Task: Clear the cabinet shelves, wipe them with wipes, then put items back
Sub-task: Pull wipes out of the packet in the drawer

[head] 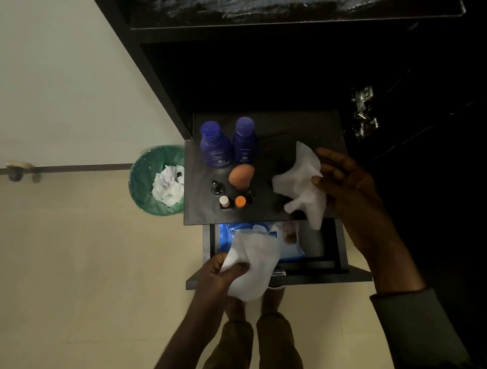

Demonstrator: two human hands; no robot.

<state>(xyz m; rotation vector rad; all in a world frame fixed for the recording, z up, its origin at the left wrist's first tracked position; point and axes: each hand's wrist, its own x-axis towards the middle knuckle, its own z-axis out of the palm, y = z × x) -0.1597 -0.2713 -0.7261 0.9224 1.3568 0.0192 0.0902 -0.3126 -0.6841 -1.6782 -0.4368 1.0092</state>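
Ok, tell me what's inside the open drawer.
Inside the drawer lies a blue wipes pack. The wipe gripped by the left hand covers its near part, and the shelf above hides the drawer's back.

The floor [72,261] is pale cream and smooth, meeting a lighter wall [51,81] along a thin dark strip [68,168]. A small door stop [18,169] sits at that strip, far left. Against the wall stands a tall black cabinet [159,76], its inside so dark that little can be made out (the room itself is dim). A metal hinge [363,110] glints on its right side. High up, a glossy dark surface [284,4] catches streaks of light. Beside the cabinet's left edge, on the floor, stands a round green bin [142,183] with crumpled white paper inside.
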